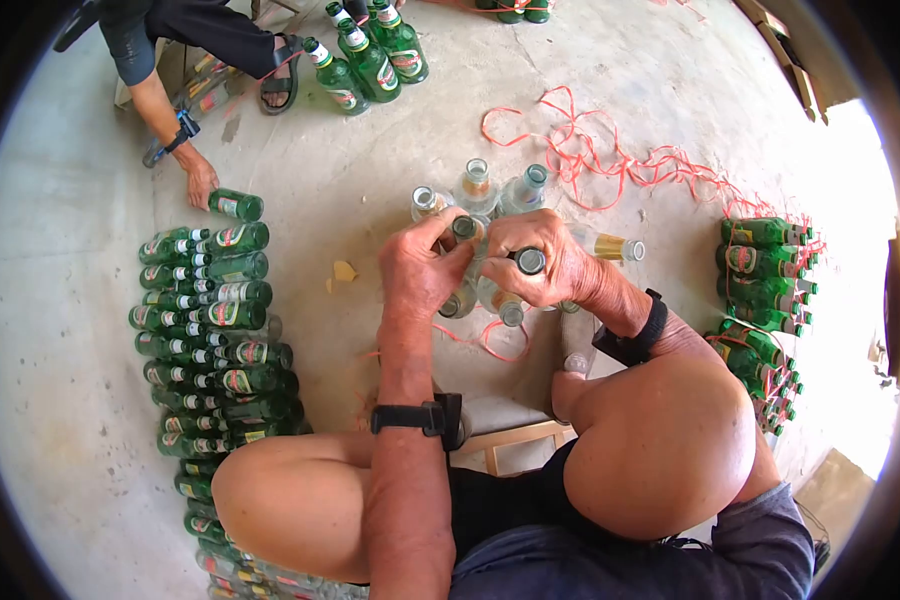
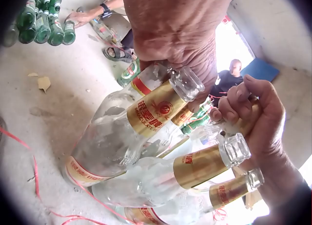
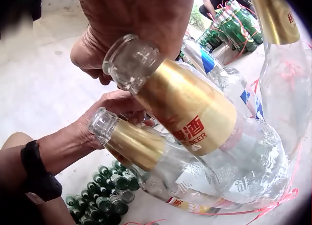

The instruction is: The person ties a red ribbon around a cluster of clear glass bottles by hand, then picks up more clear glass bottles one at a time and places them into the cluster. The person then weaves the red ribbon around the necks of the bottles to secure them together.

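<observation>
Clear glass bottles with gold neck labels stand in a tight cluster on the floor between the person's legs. With curled fingers the left hand grips the neck of one clear bottle. Just beside it the right hand grips the neck of another clear bottle. In the left wrist view, a gold-labelled bottle leans close under the left hand. The right wrist view has a large gold-labelled bottle in front of the right hand. Pink string runs round the bottle bases there.
Green bottles lie stacked in a long row at the left. Another person's hand holds a green bottle above that row. More green bottles stand at the back. Loose pink string trails toward tied green bottles at the right.
</observation>
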Demonstrator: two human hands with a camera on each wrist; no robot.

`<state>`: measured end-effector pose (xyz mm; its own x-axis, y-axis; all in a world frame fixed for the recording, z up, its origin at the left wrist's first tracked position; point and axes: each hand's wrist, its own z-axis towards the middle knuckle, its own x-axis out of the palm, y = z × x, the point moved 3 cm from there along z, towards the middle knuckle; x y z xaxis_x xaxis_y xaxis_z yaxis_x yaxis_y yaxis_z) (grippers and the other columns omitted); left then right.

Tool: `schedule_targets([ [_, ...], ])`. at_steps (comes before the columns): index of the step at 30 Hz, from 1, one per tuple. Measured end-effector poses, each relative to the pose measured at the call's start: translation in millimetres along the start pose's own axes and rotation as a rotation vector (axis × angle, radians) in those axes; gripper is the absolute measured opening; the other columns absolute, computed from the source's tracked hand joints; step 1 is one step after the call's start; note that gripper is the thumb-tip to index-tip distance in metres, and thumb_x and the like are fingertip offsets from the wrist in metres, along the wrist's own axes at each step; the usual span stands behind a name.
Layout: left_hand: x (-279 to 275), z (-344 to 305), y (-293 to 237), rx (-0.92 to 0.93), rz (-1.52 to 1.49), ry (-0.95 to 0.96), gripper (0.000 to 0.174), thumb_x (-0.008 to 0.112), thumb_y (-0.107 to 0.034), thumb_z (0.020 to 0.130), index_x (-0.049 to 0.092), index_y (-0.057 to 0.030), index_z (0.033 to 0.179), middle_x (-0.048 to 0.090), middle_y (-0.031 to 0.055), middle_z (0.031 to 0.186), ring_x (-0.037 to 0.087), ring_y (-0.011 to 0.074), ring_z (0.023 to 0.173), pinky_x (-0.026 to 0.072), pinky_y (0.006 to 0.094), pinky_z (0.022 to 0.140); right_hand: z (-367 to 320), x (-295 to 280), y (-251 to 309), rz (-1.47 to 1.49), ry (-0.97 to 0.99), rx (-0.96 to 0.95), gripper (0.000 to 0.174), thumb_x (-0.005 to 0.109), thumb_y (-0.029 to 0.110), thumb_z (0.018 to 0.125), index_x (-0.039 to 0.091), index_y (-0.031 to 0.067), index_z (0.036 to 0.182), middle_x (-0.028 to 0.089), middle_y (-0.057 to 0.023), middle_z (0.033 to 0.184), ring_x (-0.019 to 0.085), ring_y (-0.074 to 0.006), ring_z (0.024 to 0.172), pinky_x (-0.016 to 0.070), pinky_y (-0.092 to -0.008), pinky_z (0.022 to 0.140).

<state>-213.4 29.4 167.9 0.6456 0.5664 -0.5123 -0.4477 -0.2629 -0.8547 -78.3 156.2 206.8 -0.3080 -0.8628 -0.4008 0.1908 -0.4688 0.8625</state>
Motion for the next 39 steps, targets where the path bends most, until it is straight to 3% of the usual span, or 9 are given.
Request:
schedule_targets([
  [3,0.7,1.6,4.3,0.008,-0.014,-0.014,0.031,0.085,-0.013,0.078,0.081,-0.0144,0.109,0.067,0.0068,0.067,0.062,0.0174,0.056,0.0524,0.0326,0.059,-1.6,-0.7,-0.6,-0.010,0.012,-0.008,0.017,0.077,0.011,0.085,0.064,0.0036,0.078,0.064,-0.0135,0.073,0.067,-0.0346,0.072,0.0546,-0.0421,0.068],
  [8,2.1,2.6,10.2,0.033,-0.016,-0.038,0.033,0.087,-0.017,0.078,0.081,-0.0128,0.110,0.067,0.0066,0.066,0.060,0.0150,0.056,0.0522,0.0316,0.058,-0.5,-18.7,30.6,0.029,-0.032,0.113,0.018,0.078,0.019,0.092,0.069,0.0032,0.090,0.068,-0.0137,0.082,0.069,-0.0339,0.077,0.0557,-0.0421,0.072],
  [11,3.9,1.6,9.6,0.011,-0.032,-0.026,0.034,0.089,-0.017,0.079,0.081,-0.0111,0.111,0.065,0.0059,0.065,0.058,0.0123,0.055,0.0508,0.0304,0.057,-2.7,-7.5,23.7,0.154,0.027,-0.101,0.020,0.071,0.022,0.101,0.069,0.0029,0.095,0.067,-0.0140,0.082,0.069,-0.0351,0.077,0.0558,-0.0436,0.073],
  [15,6.9,-0.3,18.1,0.017,-0.172,-0.041,0.034,0.090,-0.015,0.080,0.081,-0.0093,0.112,0.061,0.0038,0.064,0.054,0.0088,0.056,0.0479,0.0278,0.055,3.2,2.9,15.5,-0.012,-0.038,-0.013,0.026,0.055,0.019,0.109,0.065,0.0012,0.093,0.064,-0.0169,0.078,0.067,-0.0391,0.073,0.0540,-0.0458,0.067],
  [19,10.1,-1.2,21.9,0.012,-0.258,-0.039,0.034,0.090,-0.014,0.080,0.081,-0.0088,0.112,0.059,0.0024,0.063,0.052,0.0075,0.057,0.0463,0.0265,0.055,1.1,2.9,4.3,0.041,-0.040,0.060,0.025,0.058,0.023,0.108,0.064,0.0010,0.097,0.064,-0.0173,0.080,0.066,-0.0403,0.072,0.0541,-0.0462,0.066],
  [26,3.7,1.9,9.3,-0.031,-0.074,-0.009,0.032,0.091,-0.015,0.080,0.081,-0.0096,0.110,0.060,0.0024,0.063,0.053,0.0080,0.056,0.0471,0.0277,0.055,-0.7,-15.4,32.0,-0.081,-0.099,-0.093,0.028,0.068,0.018,0.098,0.069,-0.0019,0.116,0.065,-0.0191,0.109,0.067,-0.0373,0.097,0.0547,-0.0440,0.087],
  [31,2.7,2.5,7.8,-0.038,-0.043,-0.008,0.031,0.089,-0.013,0.081,0.082,-0.0092,0.111,0.061,0.0022,0.062,0.054,0.0072,0.056,0.0480,0.0280,0.056,-60.8,-96.6,26.0,-0.568,-0.537,0.247,0.022,0.069,0.016,0.098,0.074,-0.0004,0.111,0.068,-0.0159,0.097,0.068,-0.0314,0.094,0.0551,-0.0405,0.085],
  [33,3.6,1.3,7.1,-0.057,-0.066,-0.013,0.031,0.089,-0.010,0.081,0.082,-0.0081,0.111,0.061,0.0013,0.063,0.053,0.0060,0.057,0.0478,0.0273,0.056,-101.2,-101.9,-25.7,-0.203,-0.748,0.420,0.034,0.062,0.030,0.108,0.075,-0.0014,0.109,0.071,-0.0113,0.097,0.067,-0.0207,0.093,0.0537,-0.0356,0.085],
  [39,2.8,3.2,5.7,-0.067,-0.071,-0.005,0.033,0.088,-0.006,0.080,0.081,-0.0067,0.113,0.062,-0.0004,0.065,0.052,0.0046,0.058,0.0478,0.0259,0.056,-113.9,-48.6,-51.0,0.289,-0.706,0.509,0.046,0.054,0.030,0.114,0.074,-0.0020,0.088,0.059,0.0007,0.063,0.057,-0.0084,0.065,0.0473,-0.0277,0.061],
])
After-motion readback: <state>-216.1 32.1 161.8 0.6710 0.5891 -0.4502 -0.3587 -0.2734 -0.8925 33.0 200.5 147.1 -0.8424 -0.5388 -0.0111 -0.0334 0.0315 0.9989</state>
